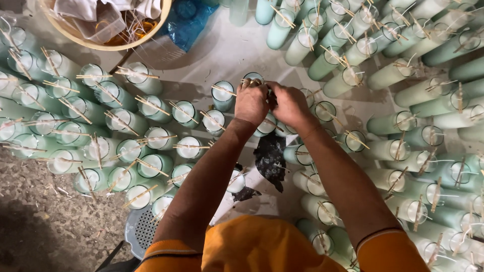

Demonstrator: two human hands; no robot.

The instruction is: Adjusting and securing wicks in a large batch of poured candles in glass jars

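Two bare hands, held tight together just above the black scrap point(270, 158) on the pale floor point(222, 55). Left hand point(251, 103) and right hand point(290, 104) touching side by side, knuckles up. Fingers of both curled in and clenched. Showed a small dark bit point(270, 94) squeezed between them; could not tell which hand gripped it.

One glass jar point(253, 77) straight up from the scrap, peeking out just past the left fingers point(248, 83). Stood upright, mouth to the camera, long side pointing up and down. Sat nearer the left hand than the right. Could not see what was inside, half hidden by the fingers.

Many more tall green glass jars all around the scrap. Left of it, a crowd of jars point(108, 121) standing close, each filled with white wax. Had thin wooden sticks point(151, 105) laid across the tops. Right of the scrap, more jars point(403, 151), packed close and touching, some with a stick and a thin white wick. Far up and right, another bunch point(353, 45).

Far up and left of the scrap, a round tan basket point(126, 44) holding white cloths. Beside the basket, a crumpled blue bag point(187, 22). Below the scrap, an orange shirt point(262, 247).
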